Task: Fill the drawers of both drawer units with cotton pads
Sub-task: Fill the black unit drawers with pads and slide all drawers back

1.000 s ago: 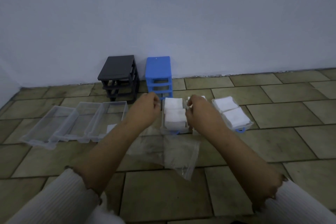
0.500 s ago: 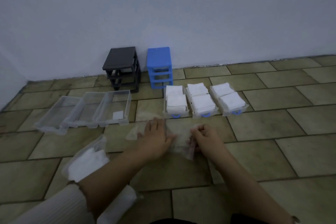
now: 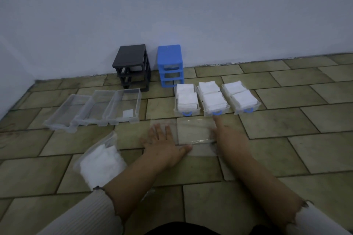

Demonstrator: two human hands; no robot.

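Observation:
A black drawer frame and a blue drawer frame stand against the wall, their drawers out on the floor. Three clear drawers with blue handles hold stacked white cotton pads. Three clear drawers lie to the left; the rightmost one holds a single pad. An empty clear plastic bag lies flat on the tiles. My left hand presses flat on its left part. My right hand rests flat on its right edge, fingers straight. A bag full of cotton pads lies at my left forearm.
The floor is tiled, with a pale wall behind the frames. My white sleeves show at the bottom corners.
Both hands came down from the filled drawers to the empty plastic bag and now lie flat on it. The view has tilted down, bringing the full bag into sight.

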